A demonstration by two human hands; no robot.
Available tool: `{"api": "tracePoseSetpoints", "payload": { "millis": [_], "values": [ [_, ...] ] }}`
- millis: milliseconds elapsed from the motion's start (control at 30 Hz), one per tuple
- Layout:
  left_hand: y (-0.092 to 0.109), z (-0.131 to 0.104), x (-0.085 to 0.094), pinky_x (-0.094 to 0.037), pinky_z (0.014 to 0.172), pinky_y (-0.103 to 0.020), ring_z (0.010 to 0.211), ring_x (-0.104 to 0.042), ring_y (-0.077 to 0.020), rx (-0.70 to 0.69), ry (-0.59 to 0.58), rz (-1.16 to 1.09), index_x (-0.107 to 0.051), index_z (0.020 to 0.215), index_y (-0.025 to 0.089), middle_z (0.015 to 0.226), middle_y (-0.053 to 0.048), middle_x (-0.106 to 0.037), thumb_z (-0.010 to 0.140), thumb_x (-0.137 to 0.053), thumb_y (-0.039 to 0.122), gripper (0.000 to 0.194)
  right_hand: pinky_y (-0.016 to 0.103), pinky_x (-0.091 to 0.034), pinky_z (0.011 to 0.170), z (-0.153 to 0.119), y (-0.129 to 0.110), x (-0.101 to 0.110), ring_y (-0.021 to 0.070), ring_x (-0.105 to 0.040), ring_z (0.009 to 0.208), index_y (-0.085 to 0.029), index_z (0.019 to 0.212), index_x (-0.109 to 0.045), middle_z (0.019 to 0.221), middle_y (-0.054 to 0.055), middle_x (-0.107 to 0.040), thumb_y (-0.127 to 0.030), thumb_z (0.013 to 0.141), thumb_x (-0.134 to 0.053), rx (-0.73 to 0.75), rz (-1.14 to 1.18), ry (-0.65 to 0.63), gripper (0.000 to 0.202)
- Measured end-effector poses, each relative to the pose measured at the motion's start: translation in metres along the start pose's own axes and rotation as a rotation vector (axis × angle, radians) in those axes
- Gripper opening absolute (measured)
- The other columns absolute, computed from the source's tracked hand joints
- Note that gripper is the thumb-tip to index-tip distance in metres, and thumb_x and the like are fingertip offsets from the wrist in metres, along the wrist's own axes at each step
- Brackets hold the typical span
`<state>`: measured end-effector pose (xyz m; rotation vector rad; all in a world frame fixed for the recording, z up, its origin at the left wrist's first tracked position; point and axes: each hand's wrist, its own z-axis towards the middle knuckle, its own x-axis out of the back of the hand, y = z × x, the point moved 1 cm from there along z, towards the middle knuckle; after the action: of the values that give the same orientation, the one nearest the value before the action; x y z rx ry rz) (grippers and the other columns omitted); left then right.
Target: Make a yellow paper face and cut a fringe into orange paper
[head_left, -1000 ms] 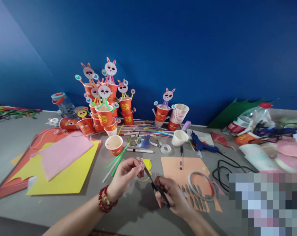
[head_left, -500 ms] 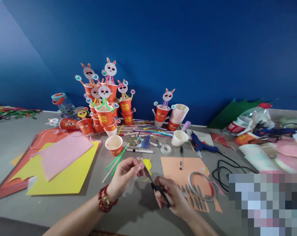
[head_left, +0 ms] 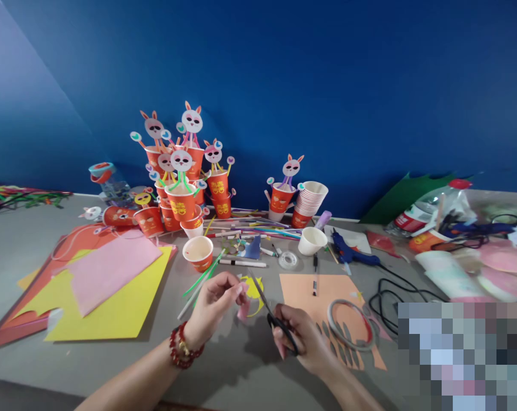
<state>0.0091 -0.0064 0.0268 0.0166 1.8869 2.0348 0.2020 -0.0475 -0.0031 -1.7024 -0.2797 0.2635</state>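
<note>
My left hand (head_left: pixel 219 299), with red beads at its wrist, pinches a small pink paper piece (head_left: pixel 243 287) between thumb and fingers. Just below those fingertips is another bit of pink paper (head_left: pixel 242 311), blurred. Black-handled scissors (head_left: pixel 284 334) are gripped in my right hand (head_left: pixel 293 331), their blades pointing up and left, a little apart from the pink piece. Behind the blades a yellow paper scrap (head_left: pixel 254 287) lies on the grey table (head_left: pixel 224 365).
Yellow sheets (head_left: pixel 108 319) and other coloured paper lie left. Bunny-topped red cups (head_left: pixel 182 201) stand at the back. Orange paper (head_left: pixel 301 291) with a tape ring (head_left: pixel 332 319), a blue glue gun (head_left: pixel 355 251) and its black cable are right.
The scissors have moved slightly right, away from my left fingertips. A bit of pink paper now shows below my left fingers.
</note>
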Motion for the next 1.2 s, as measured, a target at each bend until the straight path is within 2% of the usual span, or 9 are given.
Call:
{"api": "tracePoseSetpoints", "payload": {
  "millis": [133, 233, 333, 533, 700, 833, 1000, 1100, 1200],
  "values": [
    [-0.001, -0.001, 0.001, -0.047, 0.063, -0.025, 0.063, -0.057, -0.0135, 0.008, -0.001, 0.031, -0.059, 0.071, 0.015, 0.066, -0.003, -0.063, 0.086, -0.067, 0.039, 0.029, 0.022, -0.037, 0.046, -0.001, -0.007, 0.003, 0.0093, -0.046, 0.044, -0.021, 0.066, -0.042, 0.052, -0.006, -0.047, -0.058, 0.07, -0.073, -0.016, 0.037, 0.051, 0.048],
    [-0.004, -0.003, -0.002, -0.044, 0.059, -0.023, 0.06, -0.055, -0.0125, 0.063, -0.086, 0.07, -0.06, 0.072, 0.014, 0.065, -0.003, -0.063, 0.087, -0.065, 0.04, 0.03, 0.022, -0.042, 0.054, -0.002, -0.014, 0.003, 0.0111, -0.053, 0.058, -0.02, 0.074, -0.051, 0.067, -0.002, -0.057, -0.046, 0.07, -0.079, 0.028, 0.075, 0.081, 0.038],
    [-0.009, -0.006, -0.007, -0.038, 0.054, -0.021, 0.056, -0.048, -0.0098, 0.105, -0.175, 0.158, -0.059, 0.07, 0.014, 0.064, -0.002, -0.06, 0.088, -0.064, 0.04, 0.032, 0.022, -0.045, 0.062, -0.001, -0.018, 0.001, 0.0134, -0.057, 0.071, -0.02, 0.09, -0.058, 0.083, 0.001, -0.063, -0.036, 0.069, -0.081, 0.065, 0.132, 0.044, 0.035],
    [-0.012, -0.011, -0.015, -0.035, 0.057, -0.022, 0.06, -0.047, -0.0116, 0.089, -0.292, 0.355, -0.06, 0.069, 0.014, 0.063, -0.002, -0.057, 0.088, -0.06, 0.036, 0.03, 0.022, -0.046, 0.065, 0.001, -0.016, -0.002, 0.0137, -0.058, 0.073, -0.021, 0.087, -0.053, 0.08, -0.001, -0.063, -0.028, 0.066, -0.082, 0.043, 0.211, 0.12, 0.036],
    [-0.011, -0.011, -0.019, -0.034, 0.057, -0.021, 0.06, -0.044, -0.0113, 0.026, -0.378, 0.545, -0.061, 0.065, 0.015, 0.063, 0.0, -0.056, 0.085, -0.057, 0.023, 0.021, 0.021, -0.043, 0.061, 0.001, -0.011, 0.0, 0.011, -0.053, 0.066, -0.021, 0.085, -0.052, 0.074, -0.004, -0.059, -0.02, 0.066, -0.079, 0.055, 0.083, 0.115, 0.033],
    [-0.01, -0.012, -0.022, -0.036, 0.059, -0.022, 0.059, -0.045, -0.0115, -0.025, -0.371, 0.614, -0.06, 0.066, 0.016, 0.063, 0.0, -0.057, 0.084, -0.055, 0.017, 0.019, 0.02, -0.041, 0.057, 0.001, -0.011, -0.001, 0.0095, -0.05, 0.06, -0.021, 0.083, -0.05, 0.072, -0.005, -0.057, -0.02, 0.064, -0.076, 0.058, 0.076, 0.135, 0.032],
    [-0.014, -0.019, -0.026, -0.042, 0.069, -0.024, 0.077, -0.057, -0.0168, -0.048, -0.296, 0.513, -0.062, 0.087, 0.018, 0.084, -0.005, -0.066, 0.084, -0.059, 0.019, 0.005, 0.024, -0.044, 0.061, 0.002, -0.013, -0.001, 0.0141, -0.059, 0.066, -0.021, 0.085, -0.05, 0.074, -0.001, -0.063, -0.029, 0.067, -0.074, 0.105, 0.199, 0.247, 0.031],
    [-0.02, -0.021, -0.03, -0.041, 0.066, -0.023, 0.072, -0.056, -0.0151, -0.043, -0.211, 0.507, -0.062, 0.086, 0.018, 0.08, -0.004, -0.065, 0.088, -0.056, 0.02, 0.006, 0.023, -0.042, 0.059, 0.001, -0.014, -0.002, 0.0141, -0.059, 0.066, -0.021, 0.084, -0.051, 0.075, -0.001, -0.064, -0.03, 0.068, -0.074, 0.136, 0.206, 0.295, 0.029],
    [-0.024, -0.021, -0.033, -0.038, 0.064, -0.022, 0.066, -0.052, -0.0128, -0.059, -0.18, 0.484, -0.061, 0.081, 0.017, 0.074, -0.002, -0.062, 0.09, -0.055, 0.021, 0.011, 0.022, -0.041, 0.056, 0.0, -0.013, -0.005, 0.0132, -0.056, 0.063, -0.021, 0.083, -0.049, 0.073, -0.002, -0.064, -0.029, 0.067, -0.074, 0.132, 0.201, 0.299, 0.03]
  ]
}}
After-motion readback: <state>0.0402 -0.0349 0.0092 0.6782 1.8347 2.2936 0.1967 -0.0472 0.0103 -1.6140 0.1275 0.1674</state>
